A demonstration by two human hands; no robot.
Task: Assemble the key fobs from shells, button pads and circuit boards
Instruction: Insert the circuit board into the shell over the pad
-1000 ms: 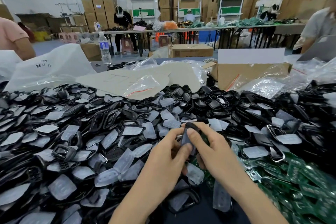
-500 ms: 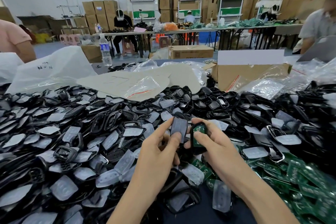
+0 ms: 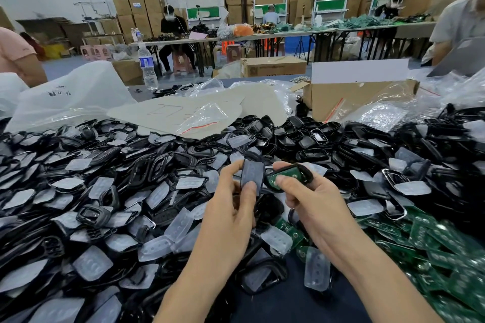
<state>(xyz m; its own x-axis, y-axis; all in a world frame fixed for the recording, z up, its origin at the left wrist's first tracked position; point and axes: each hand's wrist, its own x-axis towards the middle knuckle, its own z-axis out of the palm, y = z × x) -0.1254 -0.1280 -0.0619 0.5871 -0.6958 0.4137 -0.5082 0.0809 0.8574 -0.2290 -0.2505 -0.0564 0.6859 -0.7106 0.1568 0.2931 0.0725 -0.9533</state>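
My left hand [image 3: 231,207] pinches a dark shell half with a translucent button pad [image 3: 252,174], held upright between thumb and fingers. My right hand [image 3: 309,207] grips a black shell half with a green circuit board [image 3: 287,178] seated in it, tilted toward me. The two halves are a few centimetres apart above the table. A heap of black shells and clear button pads [image 3: 110,191] covers the table on the left and at the back. Green circuit boards [image 3: 433,249] lie piled at the right.
A cardboard box [image 3: 349,97] and plastic bags [image 3: 65,97] stand behind the heap, with a water bottle [image 3: 147,65] at the far edge. Other people work at the sides and at tables further back. Dark bare table [image 3: 294,304] shows between my forearms.
My hands have drawn apart: the one piece held together a second ago is now two halves. The right hand's shell has tipped flatter, showing its green board.
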